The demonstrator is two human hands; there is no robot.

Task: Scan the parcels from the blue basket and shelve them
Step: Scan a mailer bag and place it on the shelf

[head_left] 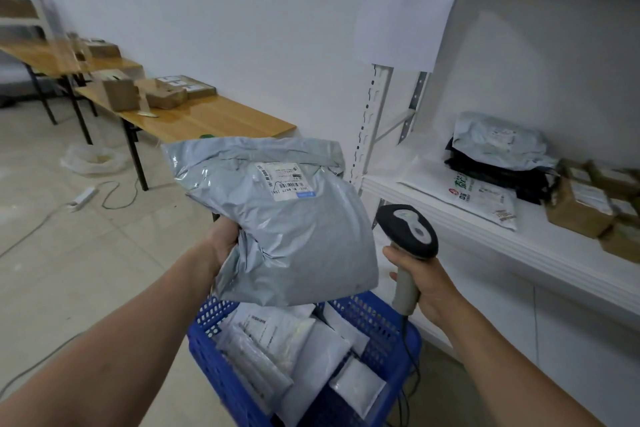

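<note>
shelf [519, 250]: holds a few parcels already: a grey mailer [498, 142] on a black bag, a white mailer, and brown boxes at the right. Looks like part of the batch is done.
desk [221, 120]: far left, with brown boxes on it. Not part of this step, I'd say.
blue basket [202, 340]: below the hands, with plenty of white parcels [277, 340] inside. Most of the work is left.
grey parcel [294, 229]: held up above the basket, beside the shelf, not on it.
left hand [225, 239]: grips the grey parcel's lower left edge.
right hand [429, 284]: wrapped round the scanner [407, 229] handle, just right of the parcel.
label [287, 180]: faces up toward the camera. Can't tell if it's scanned.
step: likely scan, then shelve.
</note>
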